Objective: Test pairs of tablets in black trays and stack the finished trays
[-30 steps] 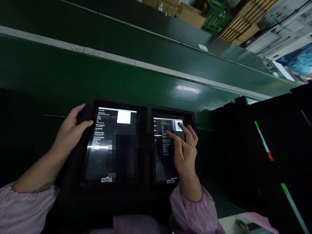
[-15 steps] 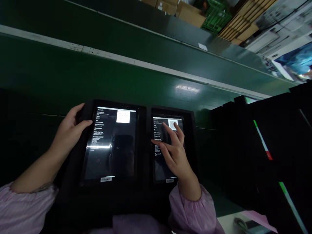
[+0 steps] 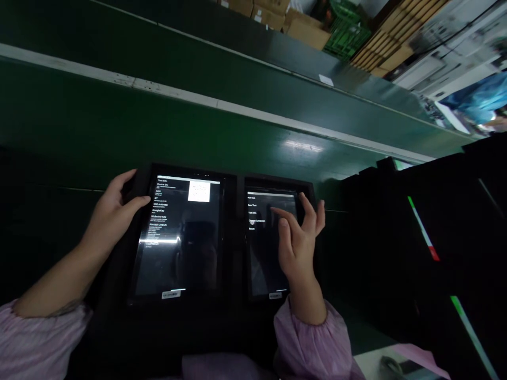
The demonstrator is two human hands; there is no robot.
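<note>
Two black tablets lie side by side in a black tray [image 3: 119, 322] in front of me. The left tablet [image 3: 178, 237] shows white text and a QR code. My left hand [image 3: 113, 211] grips the tray's upper left edge, thumb resting at the tablet's corner. The right tablet [image 3: 263, 243] shows a short menu of text lines. My right hand [image 3: 299, 243] hovers over it with fingers spread and open, the index finger pointing at the menu area; whether it touches the glass is unclear.
A dark green conveyor belt [image 3: 158, 132] with a white edge strip [image 3: 237, 108] runs across behind the tray. Black stacked trays [image 3: 428, 253] stand at the right. Cardboard boxes [image 3: 304, 29] and a green crate [image 3: 346, 34] sit beyond the belt. Pink sleeves cover both forearms.
The right tablet's screen changed from an info page with a QR code to a short menu. My right hand shifted slightly right and lifted its fingers. The left hand stayed put.
</note>
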